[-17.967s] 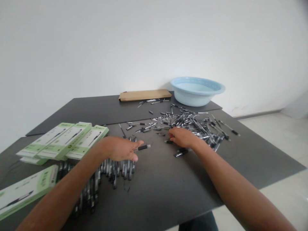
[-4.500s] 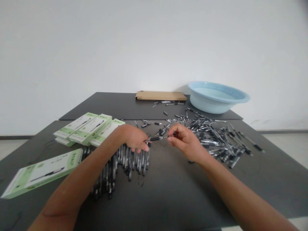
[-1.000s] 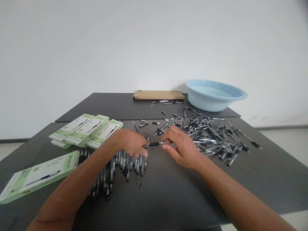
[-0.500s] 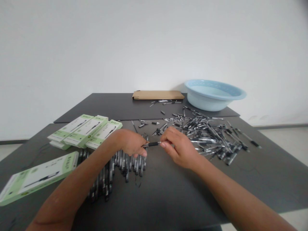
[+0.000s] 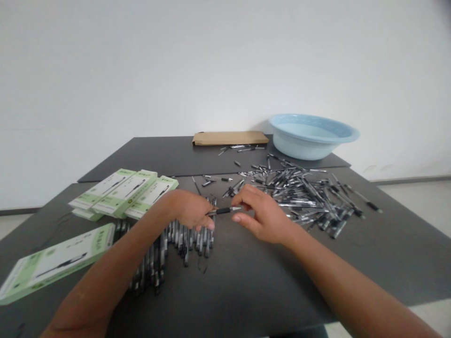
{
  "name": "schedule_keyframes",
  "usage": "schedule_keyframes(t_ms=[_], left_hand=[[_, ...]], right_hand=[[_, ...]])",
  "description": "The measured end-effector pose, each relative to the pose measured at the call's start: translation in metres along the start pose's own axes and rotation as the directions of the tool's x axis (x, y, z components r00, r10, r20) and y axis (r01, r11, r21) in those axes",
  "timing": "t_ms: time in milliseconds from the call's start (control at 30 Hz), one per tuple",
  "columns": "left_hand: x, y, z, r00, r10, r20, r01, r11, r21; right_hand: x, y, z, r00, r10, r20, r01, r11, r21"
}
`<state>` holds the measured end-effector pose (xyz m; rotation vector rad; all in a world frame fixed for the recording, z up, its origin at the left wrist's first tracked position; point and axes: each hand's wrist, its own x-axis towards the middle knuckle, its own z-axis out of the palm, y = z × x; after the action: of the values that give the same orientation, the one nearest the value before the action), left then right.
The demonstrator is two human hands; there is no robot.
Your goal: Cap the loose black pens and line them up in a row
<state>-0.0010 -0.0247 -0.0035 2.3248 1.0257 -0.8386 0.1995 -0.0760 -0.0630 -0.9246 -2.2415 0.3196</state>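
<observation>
Left hand [image 5: 192,209] clasps a slim, black-sleeved pen [image 5: 223,211] — tapered; right hand [image 5: 260,215] gapes beside it.

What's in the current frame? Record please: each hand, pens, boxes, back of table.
left hand: holding a pen, black grip and tip pointing right
right hand: thumb and fingers parted around that pen's tip; contact unclear
loose pens: jumbled heap beyond and right of the right hand
aligned pens: side by side below the left hand and beside its forearm
green-and-white boxes: on the left
back of table: flat brown cardboard, blue basin
</observation>
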Motion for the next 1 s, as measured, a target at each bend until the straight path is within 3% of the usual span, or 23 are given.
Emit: schedule_keyframes(t_ms=[733,1000], left_hand=[[0.0002,-0.0002,-0.0003,1.000,-0.002,0.010,0.002,1.000,0.011],[-0.0019,0.0012,0.0010,1.000,0.017,-0.002,-0.017,1.000,-0.016]], right_hand=[[-0.0011,-0.0025,-0.0022,0.996,-0.091,0.022,0.093,0.989,-0.111],[-0.0012,0.0011,-0.0022,0.992,-0.121,0.037,0.124,0.990,-0.074]])
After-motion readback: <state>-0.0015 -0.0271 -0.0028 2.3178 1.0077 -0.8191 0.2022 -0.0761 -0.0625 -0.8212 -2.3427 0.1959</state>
